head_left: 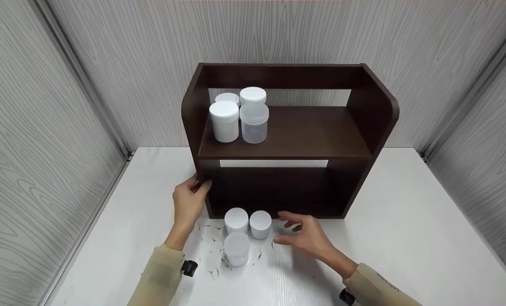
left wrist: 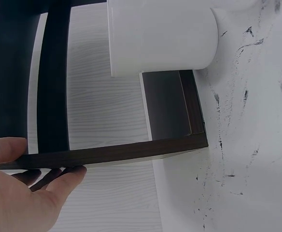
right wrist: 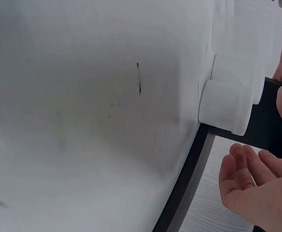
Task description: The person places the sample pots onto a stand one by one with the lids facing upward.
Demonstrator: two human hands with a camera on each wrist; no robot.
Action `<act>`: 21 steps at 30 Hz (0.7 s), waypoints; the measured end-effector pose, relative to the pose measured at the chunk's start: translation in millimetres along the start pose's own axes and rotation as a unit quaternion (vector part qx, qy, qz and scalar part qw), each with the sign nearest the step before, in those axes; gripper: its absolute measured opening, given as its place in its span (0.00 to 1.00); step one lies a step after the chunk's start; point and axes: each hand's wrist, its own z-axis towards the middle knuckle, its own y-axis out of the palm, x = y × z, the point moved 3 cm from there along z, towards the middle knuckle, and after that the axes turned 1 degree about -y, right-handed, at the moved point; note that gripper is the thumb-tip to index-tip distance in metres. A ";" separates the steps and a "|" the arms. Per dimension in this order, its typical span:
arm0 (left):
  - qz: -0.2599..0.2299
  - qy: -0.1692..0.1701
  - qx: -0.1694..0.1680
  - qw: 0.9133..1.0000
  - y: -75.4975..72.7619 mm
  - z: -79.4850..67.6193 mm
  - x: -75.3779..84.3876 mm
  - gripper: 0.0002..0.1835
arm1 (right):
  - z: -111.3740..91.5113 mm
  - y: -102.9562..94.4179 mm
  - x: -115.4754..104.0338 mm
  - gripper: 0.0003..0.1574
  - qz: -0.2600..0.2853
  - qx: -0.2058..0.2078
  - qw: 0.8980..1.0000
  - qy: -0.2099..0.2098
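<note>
My left hand (head_left: 188, 205) grips the front edge of the left side panel of a dark brown two-tier shelf (head_left: 316, 131). In the left wrist view the thumb lies on one face of the panel and the fingers on the other. Just right of a small white lidded jar (head_left: 260, 224), my right hand (head_left: 309, 239) hovers with fingers apart, holding nothing. Left of that jar stands a larger white jar (head_left: 236, 220), and a translucent jar (head_left: 237, 248) is in front of it. All three are on the table before the shelf.
On the upper tier's left half stand a white jar (head_left: 225, 121), a translucent jar (head_left: 254, 123) and two more white-lidded jars behind. The white table (head_left: 406, 238) bears dark scuff marks near the front jars. Wood-grain panels (head_left: 121, 51) enclose the back and sides.
</note>
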 end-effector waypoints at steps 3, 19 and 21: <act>-0.002 -0.002 0.001 1.000 0.4 0.3 0.1 0.23 | 6.0 3.2 2.5 0.43 -0.003 -0.003 1.000 -0.006; -0.006 -0.006 -0.005 1.000 -0.5 -0.7 1.2 0.25 | 33.8 21.5 4.5 0.51 -0.018 -0.041 0.999 0.011; -0.004 -0.007 -0.007 1.000 -0.5 -0.4 1.1 0.25 | 36.2 23.3 4.9 0.51 -0.016 -0.043 0.999 0.018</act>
